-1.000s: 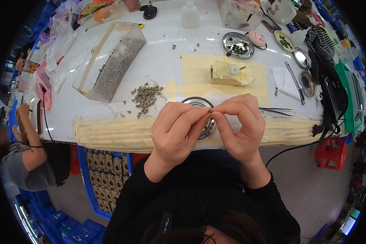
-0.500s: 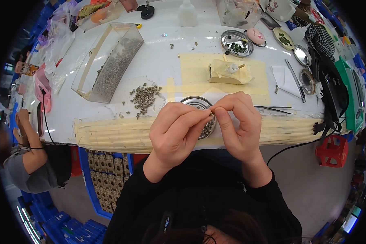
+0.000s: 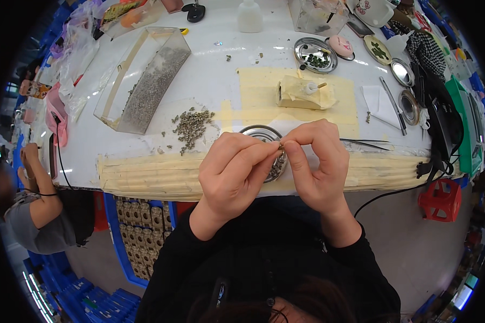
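My left hand and my right hand meet fingertip to fingertip, thumbs and forefingers pinched on a small metal part. Its exact shape is too small to make out. Just beneath them is a round, shiny metal dish holding several small grey metal pieces, partly covered by my hands. To the left of the dish, a loose pile of similar small metal pieces is spread over the white tabletop. Thin dark tweezers lie to the right of my right hand.
A clear bin of small grey pieces stands at left. Beyond my hands sits a tape-wrapped block; metal dishes lie farther right. Padded tape lines the table's front edge. Below left is a blue tray; another person sits at far left.
Both hands stay pinched together over the dish, with only a slight shift of the fingertips around the small part. The whole view has moved a little.
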### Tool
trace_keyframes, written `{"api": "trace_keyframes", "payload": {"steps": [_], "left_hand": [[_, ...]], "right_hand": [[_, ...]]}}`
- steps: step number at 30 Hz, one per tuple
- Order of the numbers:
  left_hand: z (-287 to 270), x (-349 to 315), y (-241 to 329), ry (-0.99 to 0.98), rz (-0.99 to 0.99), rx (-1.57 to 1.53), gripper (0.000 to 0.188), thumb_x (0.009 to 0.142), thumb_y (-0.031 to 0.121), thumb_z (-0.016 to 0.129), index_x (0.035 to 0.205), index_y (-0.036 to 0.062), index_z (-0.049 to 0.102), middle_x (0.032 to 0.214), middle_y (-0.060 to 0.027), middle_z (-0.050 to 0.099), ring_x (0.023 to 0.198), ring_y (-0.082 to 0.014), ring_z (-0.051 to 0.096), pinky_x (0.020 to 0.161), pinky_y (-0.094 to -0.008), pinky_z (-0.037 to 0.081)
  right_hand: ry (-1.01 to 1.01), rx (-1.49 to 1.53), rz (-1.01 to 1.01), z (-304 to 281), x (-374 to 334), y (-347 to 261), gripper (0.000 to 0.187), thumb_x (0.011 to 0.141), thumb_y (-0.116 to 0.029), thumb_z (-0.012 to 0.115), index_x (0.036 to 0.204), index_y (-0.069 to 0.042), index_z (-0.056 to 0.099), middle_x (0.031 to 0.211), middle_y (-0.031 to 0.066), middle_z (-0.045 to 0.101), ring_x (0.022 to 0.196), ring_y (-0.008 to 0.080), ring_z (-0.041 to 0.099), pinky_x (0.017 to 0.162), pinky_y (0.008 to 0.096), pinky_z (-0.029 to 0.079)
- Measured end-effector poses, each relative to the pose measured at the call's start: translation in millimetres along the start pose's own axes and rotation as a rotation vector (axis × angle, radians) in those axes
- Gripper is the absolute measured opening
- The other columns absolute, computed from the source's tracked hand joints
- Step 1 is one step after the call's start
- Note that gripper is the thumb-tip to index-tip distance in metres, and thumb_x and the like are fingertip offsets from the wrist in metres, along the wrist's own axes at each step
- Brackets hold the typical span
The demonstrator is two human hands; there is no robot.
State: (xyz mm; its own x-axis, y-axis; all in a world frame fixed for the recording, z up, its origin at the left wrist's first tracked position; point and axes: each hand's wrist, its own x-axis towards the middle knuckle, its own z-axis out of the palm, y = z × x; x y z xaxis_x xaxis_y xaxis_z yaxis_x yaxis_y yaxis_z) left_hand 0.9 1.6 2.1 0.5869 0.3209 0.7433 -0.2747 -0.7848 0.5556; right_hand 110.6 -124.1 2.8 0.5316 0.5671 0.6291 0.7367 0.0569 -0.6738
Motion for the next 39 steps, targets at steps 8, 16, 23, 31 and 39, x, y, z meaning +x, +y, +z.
{"api": "trace_keyframes", "payload": {"steps": [8,16,23,31,39], "left_hand": [[-1.7,1.4,-0.7,-0.014,0.038,-0.040,0.023,0.072,-0.006,0.081,0.093,-0.0011,0.073,0.081,-0.0086,0.066,0.070,-0.0229,0.063,0.061,-0.0320,0.049],[0.8,0.6,-0.3,0.008,0.026,0.005,0.024,0.071,-0.008,0.080,0.093,-0.0013,0.073,0.081,-0.0085,0.067,0.070,-0.0233,0.063,0.060,-0.0317,0.049],[-2.6,0.6,-1.4,-0.017,0.028,-0.058,0.024,0.072,-0.007,0.080,0.094,-0.0007,0.073,0.082,-0.0083,0.067,0.071,-0.0234,0.063,0.062,-0.0322,0.049],[-1.8,0.0,-0.8,-0.017,-0.018,-0.034,0.023,0.072,-0.007,0.080,0.093,-0.0010,0.073,0.082,-0.0087,0.066,0.072,-0.0236,0.063,0.062,-0.0322,0.049],[-1.8,0.2,-0.6,-0.005,-0.014,-0.047,0.023,0.071,-0.007,0.080,0.093,-0.0014,0.073,0.081,-0.0089,0.066,0.071,-0.0236,0.063,0.062,-0.0324,0.049]], "right_hand": [[-0.047,-0.007,0.000,-0.2,0.7,-0.1,0.006,0.087,-0.007,0.070,0.084,-0.007,0.065,0.079,0.0032,0.065,0.074,0.0234,0.057,0.074,0.0341,0.038],[0.010,-0.037,-0.049,-0.2,0.3,0.7,0.008,0.084,-0.009,0.074,0.083,-0.008,0.066,0.079,0.0012,0.066,0.073,0.0215,0.057,0.075,0.0332,0.037],[-0.023,-0.032,-0.037,0.0,1.2,0.7,0.008,0.084,-0.007,0.073,0.082,-0.008,0.065,0.079,0.0019,0.066,0.074,0.0222,0.058,0.075,0.0342,0.037],[-0.002,-0.034,-0.036,-1.5,1.3,-2.0,0.007,0.084,-0.006,0.072,0.082,-0.007,0.065,0.079,0.0020,0.065,0.073,0.0225,0.057,0.076,0.0342,0.037],[0.009,-0.016,-0.038,-1.3,0.7,-1.2,0.008,0.083,-0.006,0.073,0.082,-0.007,0.065,0.078,0.0014,0.065,0.073,0.0219,0.057,0.076,0.0336,0.037]]}}
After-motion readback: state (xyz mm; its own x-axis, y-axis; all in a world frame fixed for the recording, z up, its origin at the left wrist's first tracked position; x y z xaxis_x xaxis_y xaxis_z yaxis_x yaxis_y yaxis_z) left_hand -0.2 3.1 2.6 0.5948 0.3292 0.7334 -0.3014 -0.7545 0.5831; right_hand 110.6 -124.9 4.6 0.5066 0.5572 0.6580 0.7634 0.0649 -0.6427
